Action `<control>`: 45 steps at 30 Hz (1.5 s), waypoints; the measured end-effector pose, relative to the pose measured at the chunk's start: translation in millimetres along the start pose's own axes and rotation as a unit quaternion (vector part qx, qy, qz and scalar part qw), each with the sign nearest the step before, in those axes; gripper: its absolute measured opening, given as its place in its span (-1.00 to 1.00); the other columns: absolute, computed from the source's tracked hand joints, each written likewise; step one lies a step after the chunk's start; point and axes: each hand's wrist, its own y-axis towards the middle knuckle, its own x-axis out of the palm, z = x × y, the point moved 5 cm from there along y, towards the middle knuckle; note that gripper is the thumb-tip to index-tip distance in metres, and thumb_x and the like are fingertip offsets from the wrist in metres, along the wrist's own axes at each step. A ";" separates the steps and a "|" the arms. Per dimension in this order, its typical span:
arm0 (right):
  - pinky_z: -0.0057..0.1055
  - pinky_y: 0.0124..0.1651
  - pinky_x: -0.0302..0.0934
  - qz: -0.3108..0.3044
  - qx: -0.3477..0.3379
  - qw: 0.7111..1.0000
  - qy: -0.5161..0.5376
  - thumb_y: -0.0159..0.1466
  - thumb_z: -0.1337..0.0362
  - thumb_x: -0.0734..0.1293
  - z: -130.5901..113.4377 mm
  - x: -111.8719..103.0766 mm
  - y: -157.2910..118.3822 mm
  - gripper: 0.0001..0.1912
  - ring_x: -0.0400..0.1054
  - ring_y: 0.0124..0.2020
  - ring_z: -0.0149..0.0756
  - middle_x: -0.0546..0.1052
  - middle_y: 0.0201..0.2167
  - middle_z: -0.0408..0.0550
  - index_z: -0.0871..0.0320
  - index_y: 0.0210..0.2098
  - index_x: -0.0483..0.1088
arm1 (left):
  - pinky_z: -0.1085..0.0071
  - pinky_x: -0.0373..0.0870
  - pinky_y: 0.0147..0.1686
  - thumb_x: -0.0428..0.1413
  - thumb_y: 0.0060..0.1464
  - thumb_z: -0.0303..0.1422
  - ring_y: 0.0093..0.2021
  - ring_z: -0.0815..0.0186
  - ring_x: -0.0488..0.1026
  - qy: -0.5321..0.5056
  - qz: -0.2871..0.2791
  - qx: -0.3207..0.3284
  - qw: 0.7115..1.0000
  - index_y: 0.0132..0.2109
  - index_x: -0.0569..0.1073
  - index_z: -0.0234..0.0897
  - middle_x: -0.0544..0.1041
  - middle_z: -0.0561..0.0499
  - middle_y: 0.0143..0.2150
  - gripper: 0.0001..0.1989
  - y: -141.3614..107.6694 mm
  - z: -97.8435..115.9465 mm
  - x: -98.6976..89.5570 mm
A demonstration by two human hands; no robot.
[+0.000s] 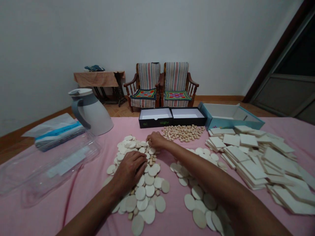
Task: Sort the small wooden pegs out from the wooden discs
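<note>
A pile of round wooden discs [149,190] lies before me, with small wooden blocks [151,159] scattered among them. My left hand [130,165] rests palm down on the left part of this pile, fingers bent over the discs and thumb apart from them. Across from it, my right hand [157,140] reaches into the pile's far right edge. Its fingers are drawn together and point down; whatever may be between them is hidden. Just beyond that hand is a heap of small wooden pieces [184,132]. Under my right forearm spreads a second group of discs [199,206].
Stacked square wooden tiles [253,167] cover the right side of the pink cloth [91,196]. Behind stand a black two-part box [155,123] and a light blue box [233,124]. At left are a jug [94,113], a tissue pack [59,132] and clear plastic packaging [61,167].
</note>
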 end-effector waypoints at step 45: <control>-0.20 0.02 0.16 -0.084 -0.093 0.992 0.009 -0.03 0.32 0.48 7.5 2.7 -107.8 -0.34 0.20 0.06 -0.03 0.33 0.04 0.12 0.15 0.07 0.33 | 0.22 0.33 -0.11 0.00 0.24 -0.40 -0.14 0.19 0.42 0.015 -0.018 0.002 1.000 -0.18 0.49 -0.28 0.54 -0.10 -0.16 -0.83 -2.1 -2.2 4.0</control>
